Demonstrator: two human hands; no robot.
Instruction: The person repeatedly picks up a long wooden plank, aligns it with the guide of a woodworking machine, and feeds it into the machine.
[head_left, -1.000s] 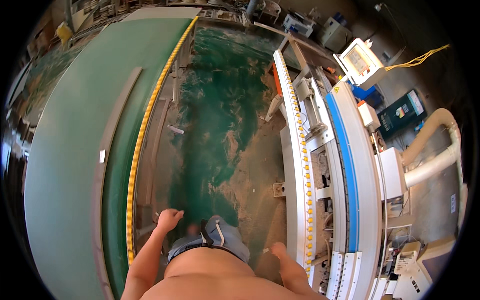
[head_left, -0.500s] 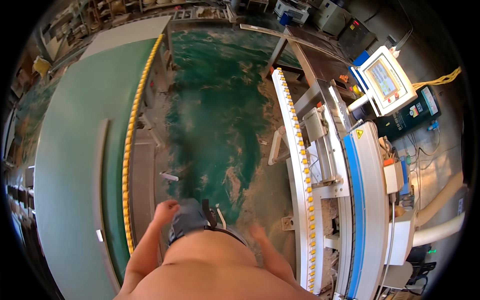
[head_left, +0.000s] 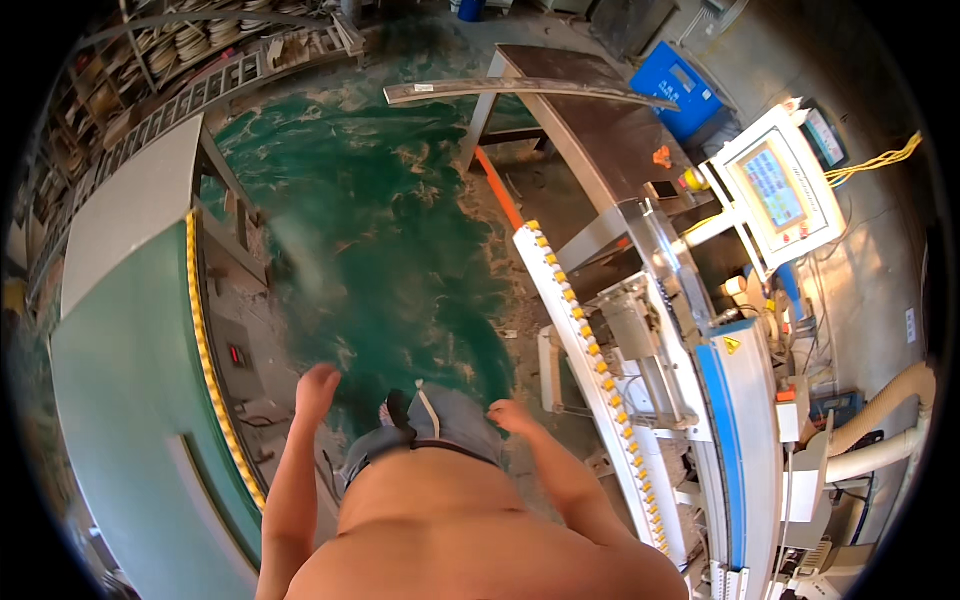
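My left hand (head_left: 317,390) hangs over the floor, its fingers loosely curled and nothing seen in them. It is to the right of a green-topped table (head_left: 125,370), not touching it. Beside my grey shorts (head_left: 462,418), my right hand (head_left: 512,415) is also curled, with no object showing. Nearest to it on the right is the white rail with yellow rollers (head_left: 590,350) of a long machine, a gap apart from the hand. A long narrow strip (head_left: 212,505) lies on the green tabletop.
Yellow rollers (head_left: 205,345) line the table's edge. Ahead right, a long board (head_left: 500,88) lies across a brown-topped table (head_left: 590,110) and juts out over the dusty green floor (head_left: 400,240). A control screen (head_left: 775,190) stands above the blue-striped machine (head_left: 728,430).
My body has moved forward and the view has turned; the green table now sits lower left and the brown table closer. Both hands have swung, the left one further forward.
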